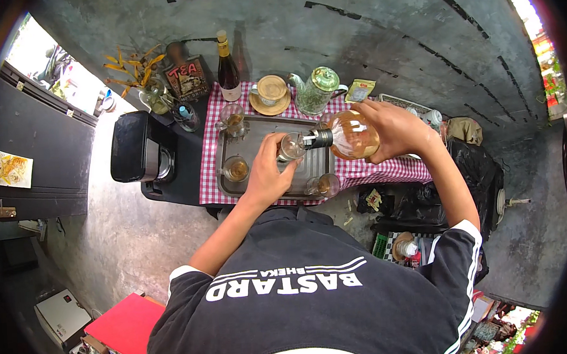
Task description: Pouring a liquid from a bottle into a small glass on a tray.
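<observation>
My right hand (396, 131) is wrapped round a rounded clear bottle (354, 135) of pale amber liquid. The bottle lies tipped to the left, its dark neck and metal spout at the mouth of a small glass (291, 146). That glass is held by my left hand (269, 172), over the tray. Whether liquid is flowing I cannot make out. On the dark rectangular tray (265, 128) stand glass mugs with some brownish liquid: one at the back left (234, 123), one at the front left (236, 169) and one at the front right (324, 185).
Behind the tray are a dark wine bottle (228, 72), a lidded cup (271, 89) on a wooden saucer, a glass teapot (318, 92) and a yellow-green packet (360, 90). A black coffee machine (130, 149) stands left of the checked cloth (208, 174). Black plastic bags (470, 175) lie at right.
</observation>
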### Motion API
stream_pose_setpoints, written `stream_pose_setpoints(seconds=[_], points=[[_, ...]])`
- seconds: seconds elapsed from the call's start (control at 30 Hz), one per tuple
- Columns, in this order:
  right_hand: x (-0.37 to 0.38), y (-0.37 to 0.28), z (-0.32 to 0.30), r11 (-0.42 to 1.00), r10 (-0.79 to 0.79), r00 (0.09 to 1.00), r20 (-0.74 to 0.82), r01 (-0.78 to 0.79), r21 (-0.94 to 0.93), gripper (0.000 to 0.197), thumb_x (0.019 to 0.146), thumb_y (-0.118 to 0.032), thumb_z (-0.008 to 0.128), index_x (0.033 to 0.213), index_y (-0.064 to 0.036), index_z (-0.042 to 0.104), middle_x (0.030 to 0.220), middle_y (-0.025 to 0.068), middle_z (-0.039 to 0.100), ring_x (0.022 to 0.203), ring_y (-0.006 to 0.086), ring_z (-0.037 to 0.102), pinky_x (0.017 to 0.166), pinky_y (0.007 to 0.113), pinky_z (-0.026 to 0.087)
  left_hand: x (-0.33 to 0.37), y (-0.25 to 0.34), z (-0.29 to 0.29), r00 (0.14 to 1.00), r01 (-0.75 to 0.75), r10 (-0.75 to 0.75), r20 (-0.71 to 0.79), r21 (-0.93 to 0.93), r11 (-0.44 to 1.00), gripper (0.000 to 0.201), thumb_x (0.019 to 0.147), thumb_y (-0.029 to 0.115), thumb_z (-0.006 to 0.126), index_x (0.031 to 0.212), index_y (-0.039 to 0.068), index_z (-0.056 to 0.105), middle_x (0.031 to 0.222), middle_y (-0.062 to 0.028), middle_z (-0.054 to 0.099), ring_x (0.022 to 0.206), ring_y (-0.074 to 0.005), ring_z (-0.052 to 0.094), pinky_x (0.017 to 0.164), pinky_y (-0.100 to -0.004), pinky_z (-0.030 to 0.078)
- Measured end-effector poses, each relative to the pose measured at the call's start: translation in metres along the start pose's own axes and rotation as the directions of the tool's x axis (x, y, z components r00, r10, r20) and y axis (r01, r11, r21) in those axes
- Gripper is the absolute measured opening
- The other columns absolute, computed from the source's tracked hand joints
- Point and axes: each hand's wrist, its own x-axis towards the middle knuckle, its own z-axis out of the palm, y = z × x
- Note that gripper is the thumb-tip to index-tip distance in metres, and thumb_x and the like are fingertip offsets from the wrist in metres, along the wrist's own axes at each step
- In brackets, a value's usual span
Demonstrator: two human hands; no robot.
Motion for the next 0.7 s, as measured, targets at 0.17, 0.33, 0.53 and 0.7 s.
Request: stream_pose_setpoints(seconds=[0.17,0.33,0.53,0.7], points=[[0.0020,-0.0004,0.0010,1.000,0.010,1.000,0.001,-0.010,-0.002,0.076,0.056,-0.027,0.085,0.119,0.0013,0.055,0.102,0.0187,0.062,0.095,0.0398,0.064,0.082,0.046,0.054,-0.0001,-0.0015,-0.0022,1.000,0.003,-0.004,0.005,0.036,0.999,0.048,0.083,-0.004,0.075,0.124,-0.002,0.052,0.120,-0.0131,0.057,0.112,-0.0239,0.064,0.098,-0.0358,0.055],[0.0055,-0.0025,-0.0018,0.997,0.079,0.993,0.091,-0.079,-0.007,0.090,0.054,-0.029,0.087,0.133,0.0014,0.053,0.113,0.0214,0.064,0.104,0.0400,0.064,0.094,0.046,0.052,-0.0006,-0.0024,-0.0031,1.000,0.000,0.000,-0.003,0.035,0.999,0.048,0.082,-0.005,0.074,0.124,-0.002,0.052,0.120,-0.0135,0.056,0.113,-0.0237,0.063,0.099,-0.0360,0.055],[0.0053,-0.0038,-0.0022,0.998,0.067,0.995,0.077,-0.065,-0.021,0.088,0.055,-0.028,0.086,0.131,0.0017,0.054,0.112,0.0219,0.064,0.103,0.0406,0.064,0.093,0.046,0.052,-0.0010,-0.0031,-0.0043,1.000,-0.004,0.004,-0.005,0.039,0.999,0.048,0.082,-0.005,0.074,0.124,-0.003,0.052,0.121,-0.0136,0.056,0.113,-0.0238,0.063,0.099,-0.0360,0.054],[0.0054,-0.0034,-0.0005,0.999,0.031,0.999,0.038,-0.030,-0.009,0.088,0.054,-0.028,0.086,0.130,0.0015,0.054,0.110,0.0218,0.064,0.102,0.0406,0.064,0.091,0.046,0.052,-0.0007,-0.0013,-0.0057,1.000,0.006,-0.006,-0.002,0.036,0.999,0.048,0.082,-0.005,0.074,0.124,-0.002,0.052,0.120,-0.0133,0.057,0.113,-0.0238,0.064,0.099,-0.0359,0.054]])
